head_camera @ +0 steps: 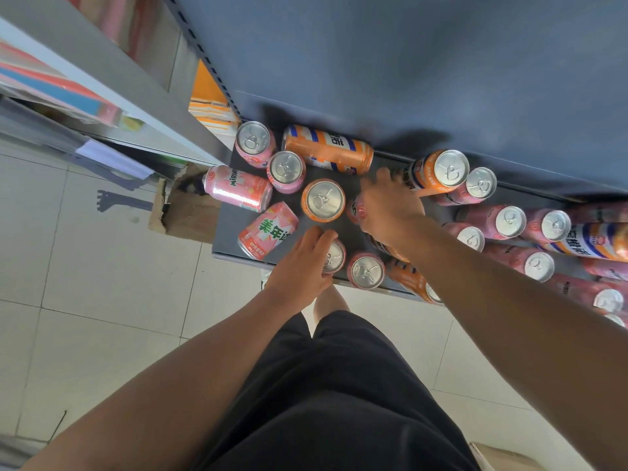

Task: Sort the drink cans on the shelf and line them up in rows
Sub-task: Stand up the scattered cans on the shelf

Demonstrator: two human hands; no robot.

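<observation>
Drink cans (pixel 238 188), pink and orange, scattered upright and lying on dark shelf (pixel 226 232). Front-edge pink can (pixel 334 258) gripped by left hand (pixel 302 263). Central pink can (pixel 359 209), beside upright orange can (pixel 323 199), clasped under right hand (pixel 387 205). Cardboard box (pixel 190 215) on floor, left.

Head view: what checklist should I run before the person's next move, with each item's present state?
1. Left hand grips front pink can: ok.
2. Right hand holds the can beneath it: cannot tell, mostly hidden.
3. All cans upright: not ok; long orange can lies on its side.
4. Colours separated: not ok; upright orange can stands among pink ones.
</observation>
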